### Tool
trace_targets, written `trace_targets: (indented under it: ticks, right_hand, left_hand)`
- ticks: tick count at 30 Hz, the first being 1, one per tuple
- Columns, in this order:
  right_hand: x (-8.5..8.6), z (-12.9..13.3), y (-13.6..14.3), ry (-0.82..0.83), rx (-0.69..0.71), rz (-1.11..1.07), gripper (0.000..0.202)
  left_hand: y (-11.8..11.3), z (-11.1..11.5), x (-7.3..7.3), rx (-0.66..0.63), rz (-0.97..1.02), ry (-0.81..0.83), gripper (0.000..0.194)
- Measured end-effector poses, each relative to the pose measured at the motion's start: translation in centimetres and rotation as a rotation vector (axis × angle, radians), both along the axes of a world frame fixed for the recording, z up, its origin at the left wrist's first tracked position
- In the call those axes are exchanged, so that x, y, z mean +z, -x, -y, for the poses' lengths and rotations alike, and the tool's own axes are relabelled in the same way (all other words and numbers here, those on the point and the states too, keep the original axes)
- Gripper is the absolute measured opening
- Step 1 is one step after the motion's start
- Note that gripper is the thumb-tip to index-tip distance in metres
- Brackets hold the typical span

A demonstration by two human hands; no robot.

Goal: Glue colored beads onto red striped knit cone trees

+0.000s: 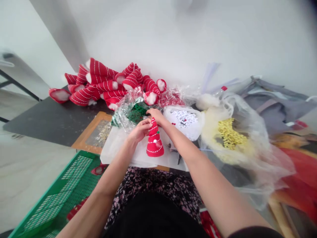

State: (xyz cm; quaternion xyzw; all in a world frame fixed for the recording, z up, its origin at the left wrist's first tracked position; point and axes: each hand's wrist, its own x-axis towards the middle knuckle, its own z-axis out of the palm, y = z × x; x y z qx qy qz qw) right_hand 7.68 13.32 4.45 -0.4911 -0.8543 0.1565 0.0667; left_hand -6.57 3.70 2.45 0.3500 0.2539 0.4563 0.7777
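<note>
A red cone [155,147] wound with white-striped cord stands on white sheets at the middle of the table, with a white ball and a small green ball on its side. My left hand [140,130] pinches the cone near its tip. Beyond the cone, my right hand [155,114] reaches to the edge of a clear bag of green pompoms [137,110]. Its fingers are bent, and whatever lies between them is too small to tell. White pompoms [184,118] lie in a white bag right of that hand.
Red striped cones with white stuffing [99,82] are piled at the back left. A wooden frame [84,135] lies left of the sheets, above a green basket [56,185]. Yellow pompoms [230,135] fill a plastic bag at right, near grey cloth [269,99].
</note>
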Motion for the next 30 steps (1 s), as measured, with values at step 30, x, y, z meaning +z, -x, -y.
trace_targets:
  ticks: [30]
  right_hand:
    - [6.3,10.4,-4.9,-0.293,0.154,-0.413,0.03]
  left_hand:
    - [-0.6,0.0,-0.2,-0.017,-0.132,-0.097,0.049]
